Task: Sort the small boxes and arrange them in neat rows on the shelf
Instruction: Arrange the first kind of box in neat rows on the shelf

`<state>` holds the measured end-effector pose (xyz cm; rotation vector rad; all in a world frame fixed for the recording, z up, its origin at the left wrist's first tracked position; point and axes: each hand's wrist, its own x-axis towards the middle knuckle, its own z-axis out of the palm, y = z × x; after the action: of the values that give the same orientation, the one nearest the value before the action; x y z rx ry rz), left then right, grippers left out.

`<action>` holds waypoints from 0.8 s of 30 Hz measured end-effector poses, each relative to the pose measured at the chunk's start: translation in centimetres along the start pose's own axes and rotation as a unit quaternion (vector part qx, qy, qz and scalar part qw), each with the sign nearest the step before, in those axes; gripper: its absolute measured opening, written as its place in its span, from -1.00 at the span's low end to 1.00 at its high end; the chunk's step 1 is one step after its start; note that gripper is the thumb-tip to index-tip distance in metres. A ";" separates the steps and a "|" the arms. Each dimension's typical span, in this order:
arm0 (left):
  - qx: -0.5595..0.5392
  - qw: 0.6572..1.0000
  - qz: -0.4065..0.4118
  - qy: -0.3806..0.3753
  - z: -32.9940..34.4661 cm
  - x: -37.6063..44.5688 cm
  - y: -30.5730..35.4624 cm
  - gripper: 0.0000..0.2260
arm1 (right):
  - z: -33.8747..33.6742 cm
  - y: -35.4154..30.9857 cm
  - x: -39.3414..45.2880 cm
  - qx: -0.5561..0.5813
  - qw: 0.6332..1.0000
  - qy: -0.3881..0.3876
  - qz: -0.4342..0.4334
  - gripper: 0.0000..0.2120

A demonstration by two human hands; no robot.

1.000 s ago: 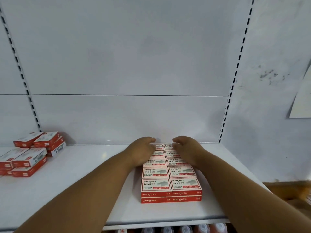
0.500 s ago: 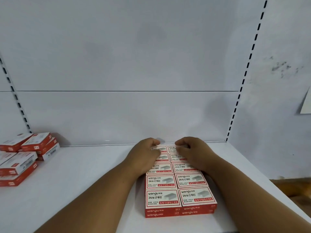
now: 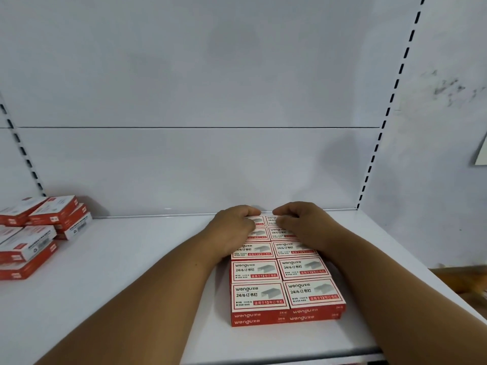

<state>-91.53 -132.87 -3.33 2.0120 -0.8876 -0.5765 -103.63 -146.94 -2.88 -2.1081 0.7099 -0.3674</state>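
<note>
Your left hand (image 3: 233, 229) and right hand (image 3: 303, 223) lie side by side, slightly apart, fingers curled over the far end of the block of small red-and-white cardboard staple boxes (image 3: 286, 281). The block stands on the right part of the white metal shelf (image 3: 126, 272), two columns wide and two layers deep, its far end close to the back panel. A loose pile of matching red-and-white boxes (image 3: 39, 230) lies at the far left, well apart from your hands.
</note>
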 end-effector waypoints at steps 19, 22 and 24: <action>0.052 0.998 0.010 0.021 0.3 0.2 2.3 -0.79 | 0.3 0.3 0.4 0.047 0.999 -0.014 -0.002 -0.80; 0.042 0.999 0.007 0.022 0.4 0.2 2.1 -0.82 | 0.2 0.4 0.5 0.050 0.999 -0.021 -0.005 -0.82; 0.042 0.999 0.006 0.023 0.5 0.3 2.0 -0.83 | 0.3 0.5 0.6 0.051 0.998 -0.021 -0.006 -0.82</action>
<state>-92.43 -134.11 -1.87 2.0854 -0.9082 -0.4913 -103.14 -147.36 -3.50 -2.0183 0.6418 -0.3574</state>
